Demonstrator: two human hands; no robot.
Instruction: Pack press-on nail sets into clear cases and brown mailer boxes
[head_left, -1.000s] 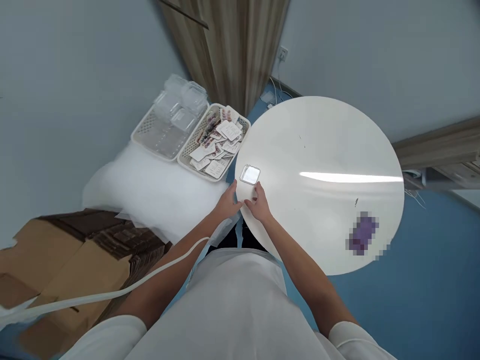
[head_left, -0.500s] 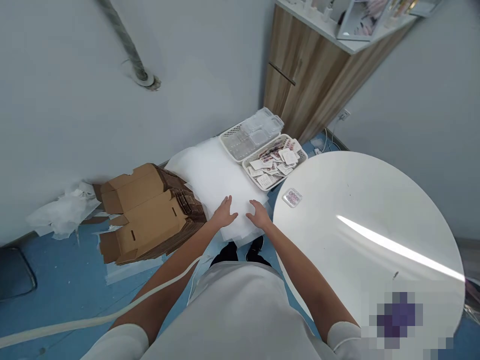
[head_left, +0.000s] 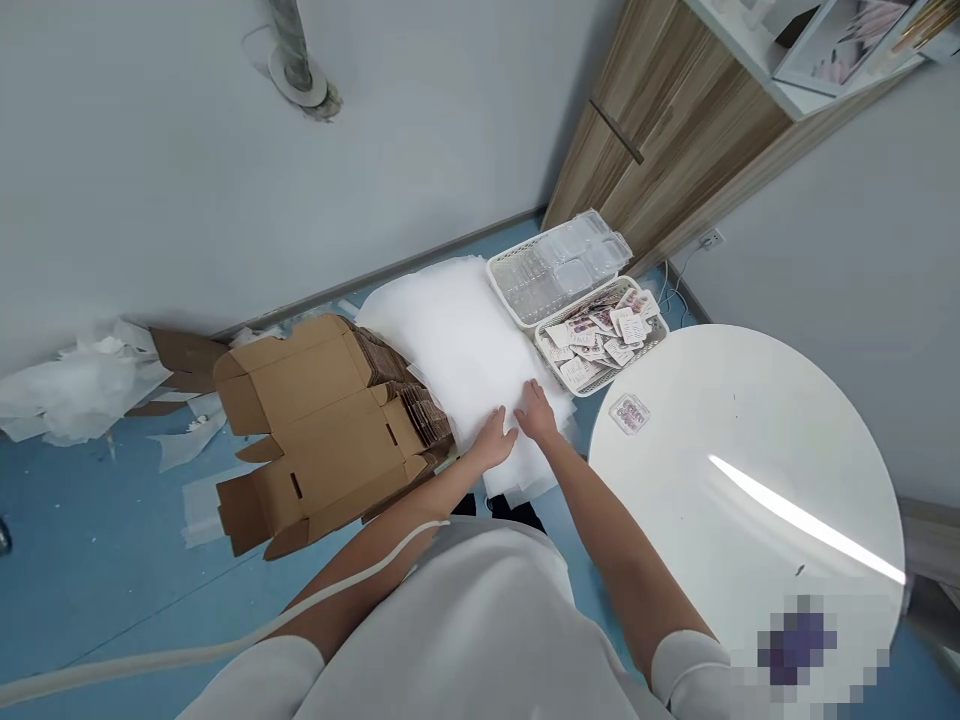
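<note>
Both my hands are over a stack of white foam sheets (head_left: 457, 320) low in front of me. My left hand (head_left: 493, 440) has its fingers stretched out and holds nothing. Close beside it, my right hand (head_left: 537, 413) is open too, fingers apart. I cannot tell whether either hand touches the top sheet. Left of the sheets lies a pile of flattened brown cardboard boxes (head_left: 337, 450). Beyond the sheets, a white basket holds clear plastic cases (head_left: 559, 275), and a second one holds small printed cards (head_left: 604, 335).
A round white table (head_left: 697, 390) stands at the right, with a small clear case (head_left: 628, 413) near its edge and a pixelated patch lower down. A wood-grain cabinet (head_left: 675, 120) fills the back corner. Crumpled white wrapping (head_left: 82, 380) lies at the far left. A white cord (head_left: 322, 600) crosses my left arm.
My hands have come closer together over the foam sheets. The view has shifted, so the baskets, sheets and table sit farther right in the picture.
</note>
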